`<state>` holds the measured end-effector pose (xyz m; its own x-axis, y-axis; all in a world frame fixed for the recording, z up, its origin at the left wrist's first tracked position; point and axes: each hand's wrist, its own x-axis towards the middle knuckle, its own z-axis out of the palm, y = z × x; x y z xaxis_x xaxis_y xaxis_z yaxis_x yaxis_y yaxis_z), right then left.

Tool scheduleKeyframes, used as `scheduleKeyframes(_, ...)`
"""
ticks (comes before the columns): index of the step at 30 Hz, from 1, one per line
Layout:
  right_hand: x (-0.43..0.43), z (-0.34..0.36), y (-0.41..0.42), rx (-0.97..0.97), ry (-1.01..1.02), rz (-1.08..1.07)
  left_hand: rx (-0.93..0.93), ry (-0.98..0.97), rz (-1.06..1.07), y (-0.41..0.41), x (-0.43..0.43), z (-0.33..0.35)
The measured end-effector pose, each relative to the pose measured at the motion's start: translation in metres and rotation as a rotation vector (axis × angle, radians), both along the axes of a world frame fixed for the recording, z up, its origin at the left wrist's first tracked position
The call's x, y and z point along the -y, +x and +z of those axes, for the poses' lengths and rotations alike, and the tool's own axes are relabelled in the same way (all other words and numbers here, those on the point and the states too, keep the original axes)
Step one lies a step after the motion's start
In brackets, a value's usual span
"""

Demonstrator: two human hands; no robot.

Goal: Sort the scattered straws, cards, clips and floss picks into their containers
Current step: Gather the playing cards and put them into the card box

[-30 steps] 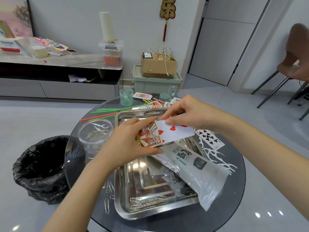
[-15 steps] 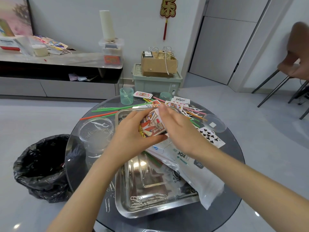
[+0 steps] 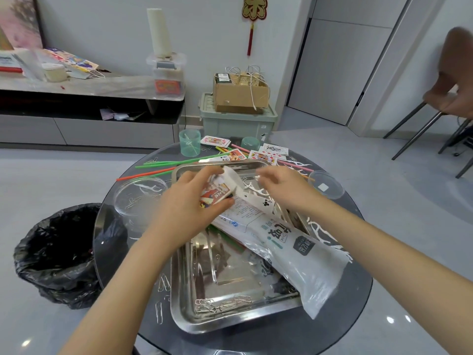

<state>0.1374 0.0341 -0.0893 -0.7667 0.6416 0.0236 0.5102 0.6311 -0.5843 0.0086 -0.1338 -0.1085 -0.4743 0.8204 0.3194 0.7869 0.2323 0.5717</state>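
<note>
As the right hand (image 3: pixel 284 188) peels off, fingers loose (card delivered), the left hand (image 3: pixel 186 208) grips the growing deck (image 3: pixel 217 193).

One steel tray (image 3: pixel 230 325) sits on one round glass table (image 3: pixel 256 340). Two green cups stand at the far edge: a taller cup (image 3: pixel 190 143) on the left and a shorter cup (image 3: pixel 250 143) to its right. Two clear dishes flank the tray, the left dish (image 3: pixel 139 198) and the right dish (image 3: pixel 330 190). Four loose cards (image 3: pixel 215 141) lie face up at the far side, a fifth, the four of clubs (image 3: pixel 265 202), is over the tray, and one stack of cards (image 3: pixel 217 193) is in the left hand (image 3: pixel 189 211). One white plastic bag (image 3: pixel 302 260) crosses the tray's right side. One orange straw (image 3: pixel 146 174) lies far left; the green and pink straws overlap too much to count. The paper clips (image 3: pixel 220 303) in the tray's near end are too tangled to count. One black bin bag (image 3: pixel 56 252) stands to the left of the table.
</note>
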Motion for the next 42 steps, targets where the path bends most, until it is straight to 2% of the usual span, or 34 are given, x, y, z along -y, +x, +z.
scheduleKeyframes(4,-0.023,-0.03,-0.009,0.24,0.079,0.119,-0.005,-0.037,0.095,-0.013,0.002,-0.002)
scheduleKeyframes(9,-0.034,-0.04,-0.026,0.362,0.112,0.186,-0.041,-0.047,0.146,-0.017,-0.002,-0.002)
scheduleKeyframes(20,-0.044,-0.044,-0.027,0.378,0.178,0.246,-0.075,-0.109,0.107,-0.018,-0.007,0.0)
scheduleKeyframes(26,-0.051,-0.046,-0.02,0.191,0.076,0.067,-0.037,-0.084,0.077,-0.017,-0.004,0.001)
scheduleKeyframes(30,-0.049,-0.031,-0.007,-0.109,0.013,-0.082,0.023,-0.067,0.055,-0.018,-0.002,0.0)
scheduleKeyframes(35,-0.023,0.007,0.007,-0.362,-0.409,0.034,0.129,-0.086,0.014,-0.016,-0.004,-0.002)
scheduleKeyframes(42,0.01,0.023,0.008,-0.397,-0.329,0.112,0.147,-0.046,-0.068,-0.009,-0.001,-0.004)
